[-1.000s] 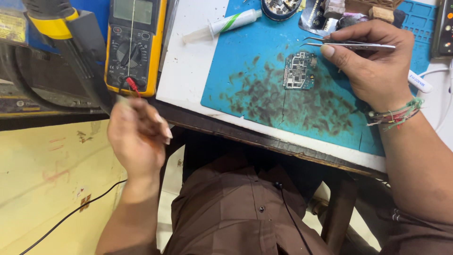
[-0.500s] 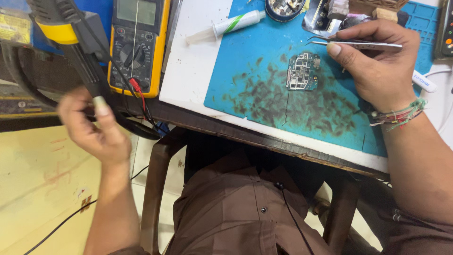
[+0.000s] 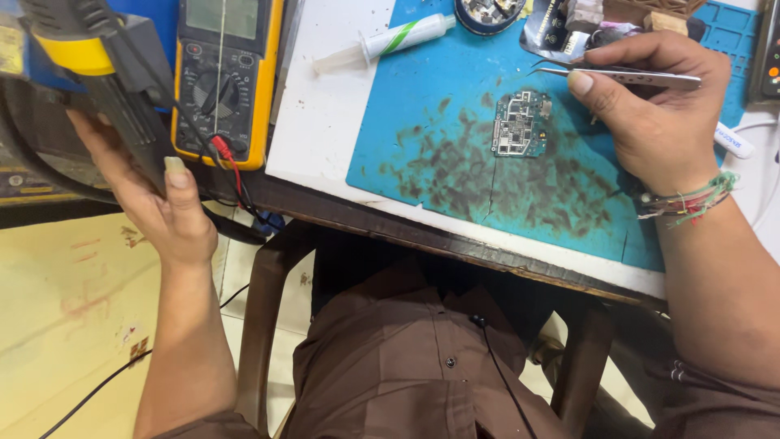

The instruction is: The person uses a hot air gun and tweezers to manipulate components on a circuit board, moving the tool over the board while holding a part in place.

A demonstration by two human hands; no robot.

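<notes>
Right hand grip clamped on tweezers; circuit board just left; left hand wraps hot-air handle

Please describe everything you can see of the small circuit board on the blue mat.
The circuit board is a small, irregularly shaped green board packed with tiny silvery components and metal shields. It lies flat, face up, on the stained blue mat, near its upper middle. Nothing grips it: the tweezers in the right hand hover just above and to its right, tips apart from it. Finer detail is too small to tell.
</notes>
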